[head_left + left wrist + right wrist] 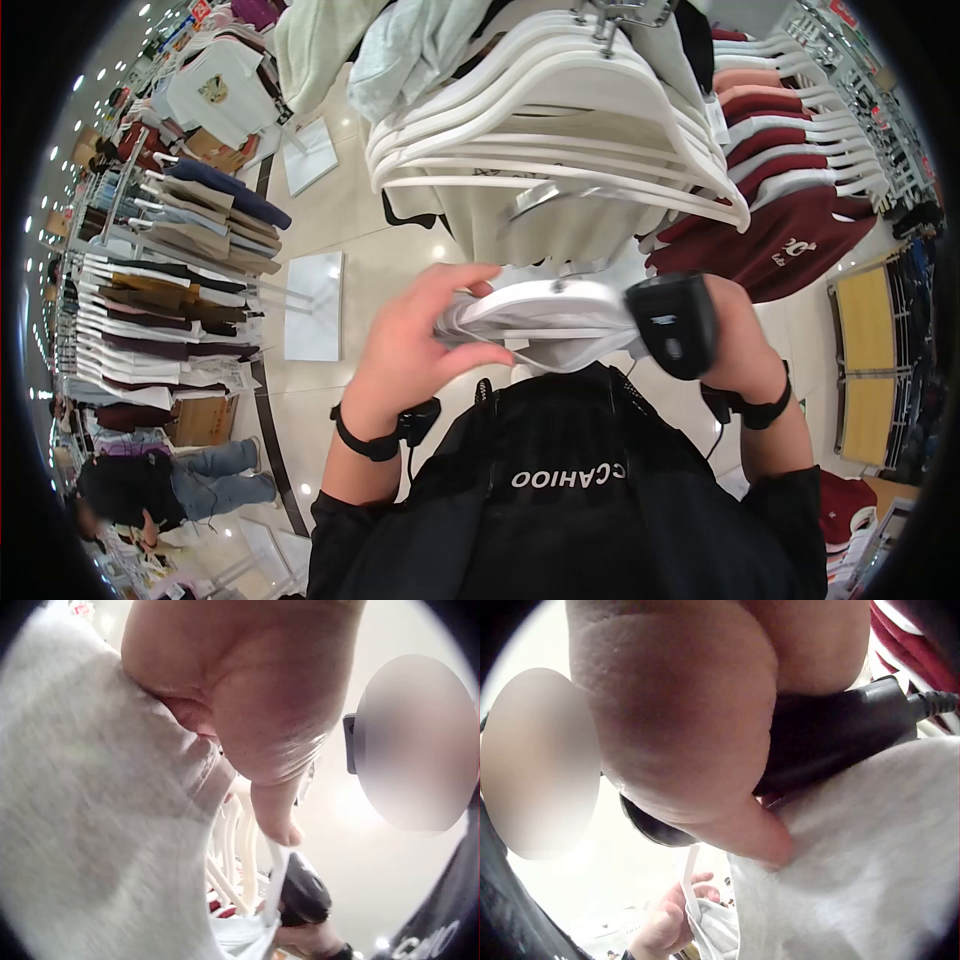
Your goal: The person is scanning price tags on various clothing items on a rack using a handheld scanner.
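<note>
Right in the centre of the head view, here's the shirt, pale grey, with a white hanger inside its neckline, held just in front of the wearer's black top. The left hand has it at the left shoulder, thumb on the near side, fingers on the far side, cloth gripped between them. Over to the right of centre, the right hand is clamped round a black device, its cable leaving at the right edge of the right wrist view, and the thumb there lies against the cloth!

Top centre, a row of white hangers with pale clothes; upper right, maroon tops on their own rack. Down the left side, more clothes hang in a long line, and lower left there's another person in black and jeans. Far right, a yellowish bench. Each wrist wears a black band, the left band sitting just below that hand.
</note>
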`<state>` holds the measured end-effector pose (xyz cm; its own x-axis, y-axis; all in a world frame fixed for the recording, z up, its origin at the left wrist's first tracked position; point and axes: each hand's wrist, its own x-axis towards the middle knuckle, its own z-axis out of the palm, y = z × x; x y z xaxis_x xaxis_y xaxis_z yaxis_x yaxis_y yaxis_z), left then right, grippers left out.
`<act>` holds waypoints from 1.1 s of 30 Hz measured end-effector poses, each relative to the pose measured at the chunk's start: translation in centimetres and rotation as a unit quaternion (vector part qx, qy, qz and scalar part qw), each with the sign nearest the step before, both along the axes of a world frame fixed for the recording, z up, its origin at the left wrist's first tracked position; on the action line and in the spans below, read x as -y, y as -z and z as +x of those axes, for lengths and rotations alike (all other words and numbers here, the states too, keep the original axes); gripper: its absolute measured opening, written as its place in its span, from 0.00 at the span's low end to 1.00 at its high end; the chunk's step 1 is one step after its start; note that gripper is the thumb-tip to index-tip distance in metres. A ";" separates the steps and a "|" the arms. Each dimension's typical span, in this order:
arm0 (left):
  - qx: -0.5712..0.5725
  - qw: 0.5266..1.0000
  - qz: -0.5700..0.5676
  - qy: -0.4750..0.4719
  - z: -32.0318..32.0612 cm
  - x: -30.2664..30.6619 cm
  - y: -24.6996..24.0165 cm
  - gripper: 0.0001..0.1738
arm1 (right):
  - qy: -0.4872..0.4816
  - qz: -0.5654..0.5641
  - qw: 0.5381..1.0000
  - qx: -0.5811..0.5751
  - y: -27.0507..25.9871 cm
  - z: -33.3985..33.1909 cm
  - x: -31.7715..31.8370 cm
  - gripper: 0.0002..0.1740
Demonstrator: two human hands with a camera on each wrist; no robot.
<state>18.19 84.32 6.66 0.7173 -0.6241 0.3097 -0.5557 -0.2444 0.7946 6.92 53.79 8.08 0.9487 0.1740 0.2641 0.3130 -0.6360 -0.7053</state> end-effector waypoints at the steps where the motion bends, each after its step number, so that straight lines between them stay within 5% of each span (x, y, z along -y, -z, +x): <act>1: 0.001 1.000 0.001 -0.005 0.4 -0.8 0.0 0.35 | -0.002 0.017 1.000 0.001 0.1 -0.2 0.8 0.26; 7: 0.079 0.990 0.114 -0.012 2.1 -2.4 1.3 0.15 | 0.037 0.014 0.999 -0.005 -1.5 -1.4 2.4 0.27; 10: 0.008 0.997 0.067 -0.043 1.1 -0.9 1.2 0.09 | 0.050 0.021 0.998 -0.020 -1.4 -1.9 3.1 0.27; 17: 0.050 0.997 0.032 -0.040 1.5 -0.4 2.1 0.07 | 0.136 0.085 0.985 -0.070 -1.3 -3.4 6.1 0.19; 33: 0.100 0.991 0.089 0.008 1.1 2.8 0.6 0.09 | 0.113 0.038 0.993 0.015 3.8 -4.7 6.4 0.22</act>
